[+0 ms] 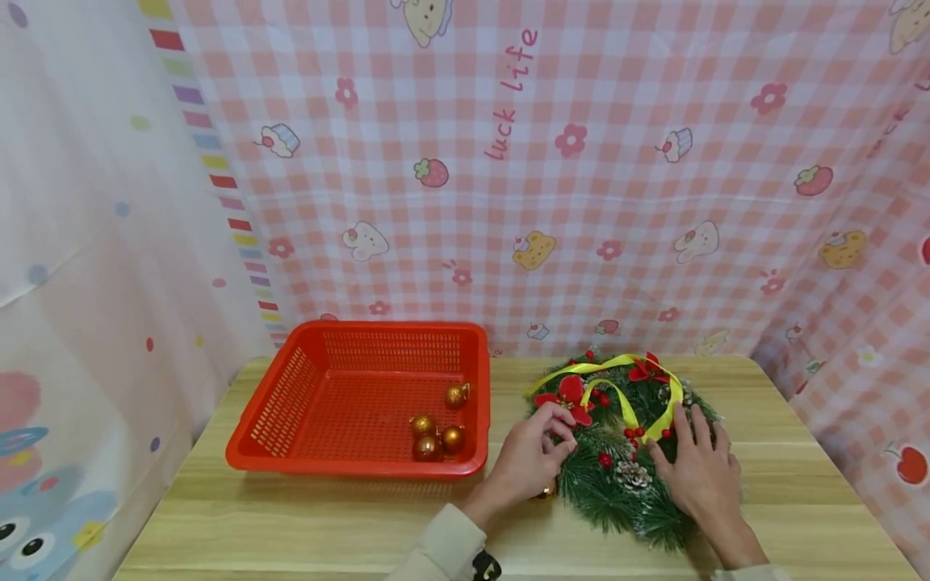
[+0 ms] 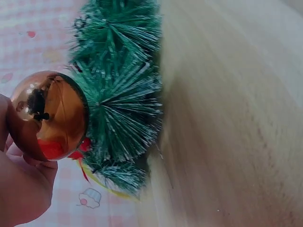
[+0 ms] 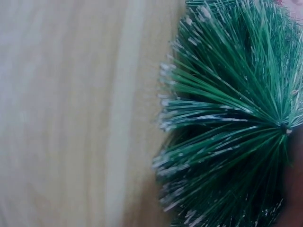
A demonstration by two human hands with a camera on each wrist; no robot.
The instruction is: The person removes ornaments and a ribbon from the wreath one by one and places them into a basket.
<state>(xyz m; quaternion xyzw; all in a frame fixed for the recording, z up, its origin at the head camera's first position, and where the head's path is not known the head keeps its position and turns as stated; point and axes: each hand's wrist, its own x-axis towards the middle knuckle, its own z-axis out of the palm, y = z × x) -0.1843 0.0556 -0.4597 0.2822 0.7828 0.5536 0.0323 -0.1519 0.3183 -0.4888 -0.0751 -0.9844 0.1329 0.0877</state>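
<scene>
A green Christmas wreath [image 1: 596, 492] with red poinsettias, berries, pine cones and a yellow ribbon [image 1: 677, 395] lies at the right of the table. At its left side my left hand [image 1: 525, 456] has its fingers curled, thumb near the fingertips. A shiny gold Christmas ball [image 2: 52, 113] hangs from these fingers in the left wrist view; the head view shows only a sliver of it below the hand. My right hand [image 1: 699, 468] rests on the wreath's right side with spread fingers. Wreath needles fill much of the right wrist view.
A red plastic basket [image 1: 356, 466] stands at the left of the wooden table [image 1: 327, 524]. Several gold balls, glittery and shiny, lie in its right part, among them a glittery ball [image 1: 456, 395]. A pink checked cloth [image 1: 508, 202] hangs behind the table.
</scene>
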